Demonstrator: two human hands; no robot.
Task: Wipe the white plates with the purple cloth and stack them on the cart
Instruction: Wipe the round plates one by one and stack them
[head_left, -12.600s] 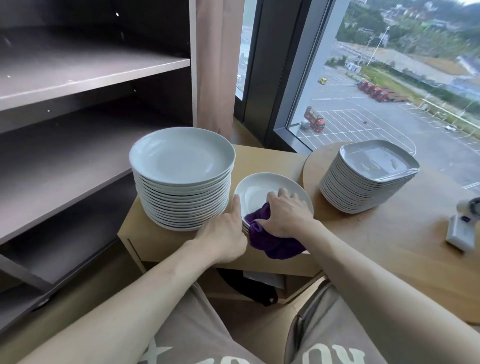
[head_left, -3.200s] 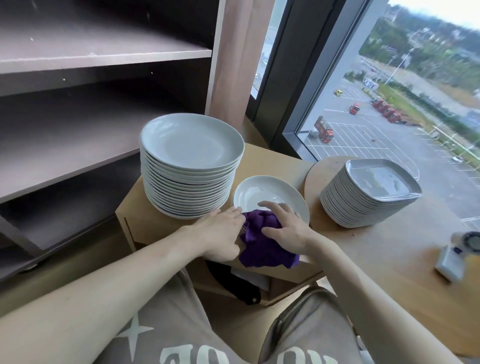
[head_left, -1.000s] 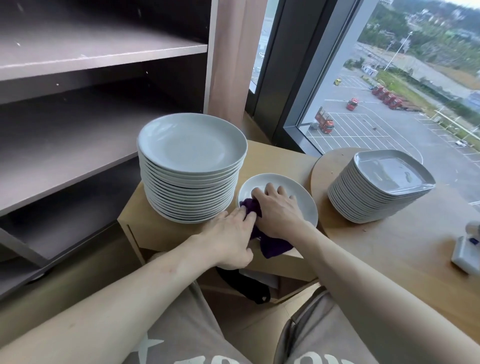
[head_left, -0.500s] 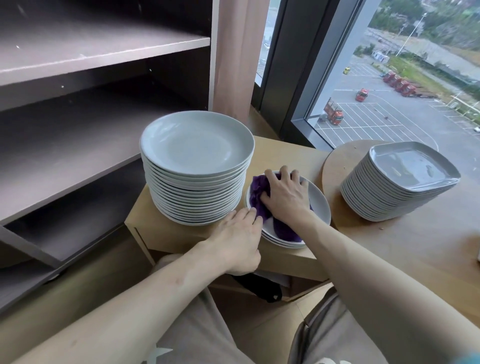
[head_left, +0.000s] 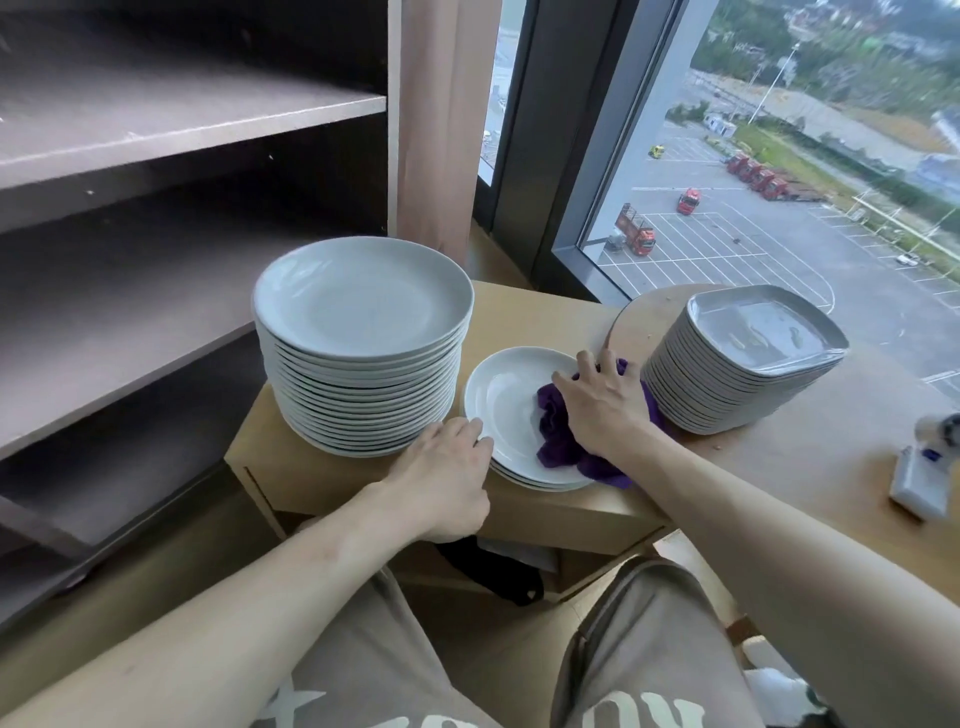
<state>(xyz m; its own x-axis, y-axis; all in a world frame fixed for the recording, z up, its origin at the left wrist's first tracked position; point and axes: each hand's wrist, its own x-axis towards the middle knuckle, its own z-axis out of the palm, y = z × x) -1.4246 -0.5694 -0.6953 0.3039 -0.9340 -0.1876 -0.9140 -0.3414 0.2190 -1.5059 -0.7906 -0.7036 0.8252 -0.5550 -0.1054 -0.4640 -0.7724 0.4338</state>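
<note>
A short pile of small white plates (head_left: 506, 400) lies on the wooden cart (head_left: 530, 317), right of a tall stack of round white plates (head_left: 363, 332). My right hand (head_left: 602, 405) presses the crumpled purple cloth (head_left: 558, 434) onto the right side of the top small plate, fingers spread flat. My left hand (head_left: 447, 473) steadies the pile, fingertips against its near left rim. Part of the cloth hangs over the plate's near right edge.
A stack of squarish grey-white plates (head_left: 743, 358) stands on the wooden table (head_left: 810, 467) to the right. A small white device (head_left: 922, 478) lies near the table's right edge. Dark shelves (head_left: 156, 124) fill the left; a window is behind.
My right hand has slid the cloth from the plate's left side across to its right side. My left hand has stayed at the near left rim.
</note>
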